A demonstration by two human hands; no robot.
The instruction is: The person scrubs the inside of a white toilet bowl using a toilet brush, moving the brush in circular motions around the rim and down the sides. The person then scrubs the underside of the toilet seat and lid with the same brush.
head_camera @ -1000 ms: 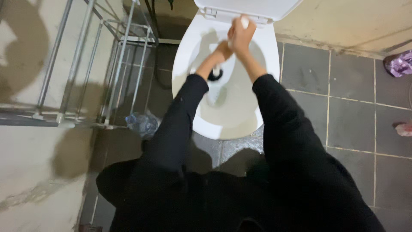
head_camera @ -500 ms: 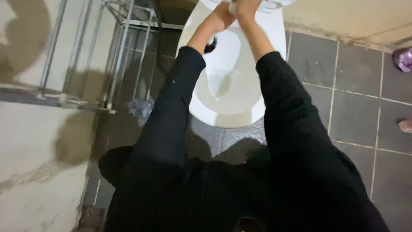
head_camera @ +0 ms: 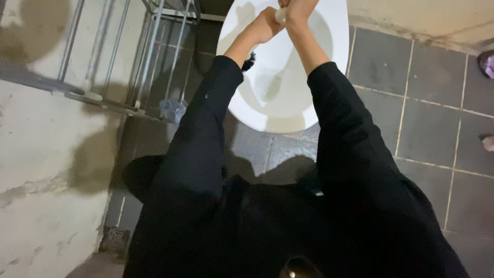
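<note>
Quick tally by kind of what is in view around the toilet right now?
Hands: 2, left hand and right hand, both on the toilet brush
Toilet brush: 1
Toilet bowl: 1
Metal rack: 1
Clear plastic bottle: 1
Purple item: 1
Total: 7

Left hand (head_camera: 266, 25), right hand (head_camera: 298, 9) gripping brush handle (head_camera: 280, 14) over toilet bowl (head_camera: 288, 103).
</note>
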